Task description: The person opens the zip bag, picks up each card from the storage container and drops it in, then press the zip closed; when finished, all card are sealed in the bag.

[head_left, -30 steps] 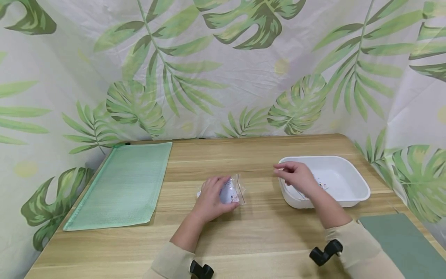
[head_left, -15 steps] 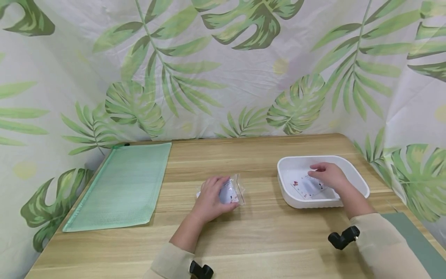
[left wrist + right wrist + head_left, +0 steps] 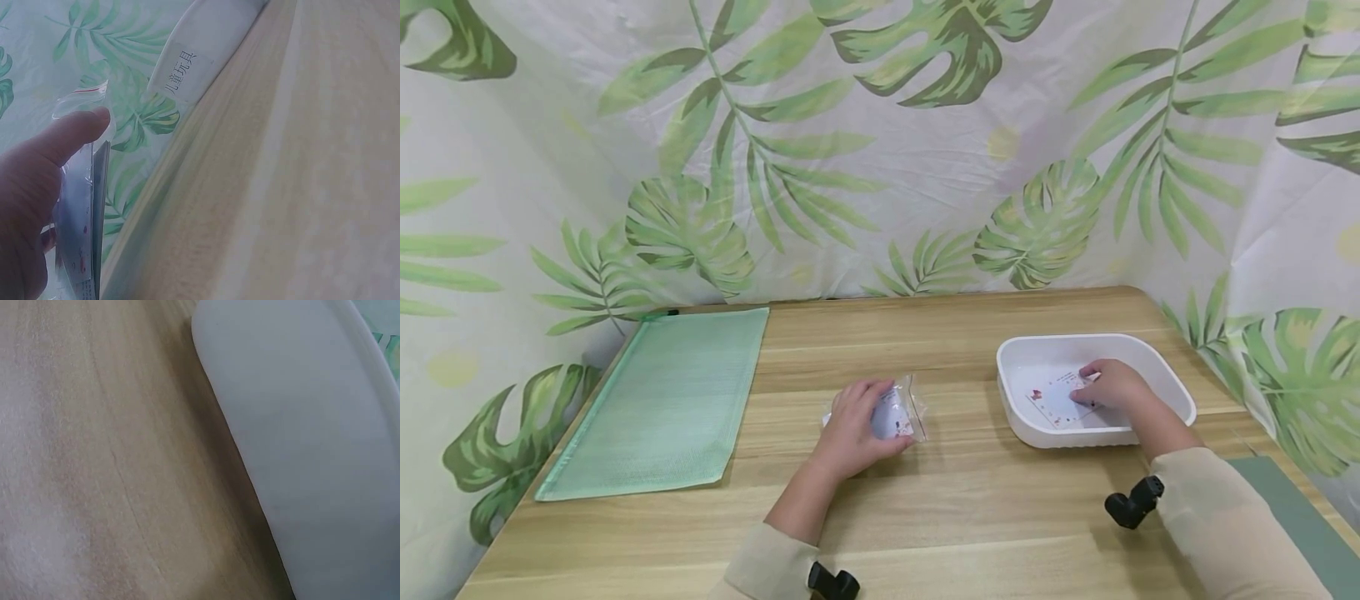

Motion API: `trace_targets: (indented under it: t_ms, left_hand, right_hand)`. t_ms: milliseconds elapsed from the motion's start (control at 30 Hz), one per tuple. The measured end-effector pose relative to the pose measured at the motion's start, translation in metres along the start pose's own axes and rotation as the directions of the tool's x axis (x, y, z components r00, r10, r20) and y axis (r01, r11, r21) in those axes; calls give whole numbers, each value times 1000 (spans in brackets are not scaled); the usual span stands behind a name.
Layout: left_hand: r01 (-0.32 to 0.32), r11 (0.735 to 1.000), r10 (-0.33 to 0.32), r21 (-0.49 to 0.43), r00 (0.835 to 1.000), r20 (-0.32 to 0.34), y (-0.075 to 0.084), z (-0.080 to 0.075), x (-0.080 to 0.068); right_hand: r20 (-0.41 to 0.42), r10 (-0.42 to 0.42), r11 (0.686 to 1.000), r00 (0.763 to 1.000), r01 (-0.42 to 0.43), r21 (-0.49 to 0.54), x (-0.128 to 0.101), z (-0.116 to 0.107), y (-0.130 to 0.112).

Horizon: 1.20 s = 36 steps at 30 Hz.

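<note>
My left hand [image 3: 852, 423] grips a clear zip bag [image 3: 914, 408] by its sides, thumb and fingers on opposite edges. Pale printed cards [image 3: 891, 414] show inside it. In the left wrist view the thumb crosses the top of the bag [image 3: 75, 206], beside its red-striped seal. My right hand [image 3: 1118, 387] reaches down into a white plastic tub [image 3: 1009, 407], where a pale printed card [image 3: 1054, 400] with a small red butterfly lies. Thumb and fingertips pinch this card at its right end, covering part of it. The right wrist view shows only the tub's outer wall [image 3: 300, 425] and tabletop.
A green mesh zip pouch [image 3: 662, 400] lies flat at the table's left. A dark green sheet [image 3: 1292, 500] lies at the right edge, partly under the right sleeve [image 3: 1217, 508]. A leaf-print curtain [image 3: 925, 167] hangs behind the wooden table [image 3: 970, 517].
My right hand has moved from over the tub's left rim to the right, then lowered its fingers onto the card inside. The left hand and bag have stayed in place.
</note>
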<state>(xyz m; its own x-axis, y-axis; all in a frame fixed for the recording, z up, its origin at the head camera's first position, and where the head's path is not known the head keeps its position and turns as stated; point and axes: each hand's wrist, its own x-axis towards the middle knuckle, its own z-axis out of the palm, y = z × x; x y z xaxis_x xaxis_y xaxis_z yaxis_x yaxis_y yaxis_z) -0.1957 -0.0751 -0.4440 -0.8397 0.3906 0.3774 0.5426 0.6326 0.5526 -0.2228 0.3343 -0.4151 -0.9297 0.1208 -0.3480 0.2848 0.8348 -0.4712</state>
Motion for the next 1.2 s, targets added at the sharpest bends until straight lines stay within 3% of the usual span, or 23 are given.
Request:
trace_targets:
  t_ms: [267, 533, 867, 1100, 1200]
  left_hand:
    - [11, 1000, -11, -16, 1000, 1, -1, 0, 0]
    - [0, 1000, 0, -7, 1000, -6, -1, 0, -1]
    - [2, 1000, -3, -20, 1000, -7, -2, 1, 0]
    - [2, 1000, -2, -28, 1000, -3, -3, 1, 0]
    - [1, 1000, -1, -23, 1000, -4, -3, 0, 0]
  right_hand:
    - [7, 41, 999, 999, -42, 26, 1, 0, -2]
    - [-53, 3, 988, 999, 5, 155, 0, -5, 1]
    - [-120, -142, 944, 983, 171, 283, -10, -16, -5]
    - [-199, -153, 914, 968, 215, 343, -25, -19, -17]
    - [-259, -157, 873, 953, 256, 414, -33, -20, -21]
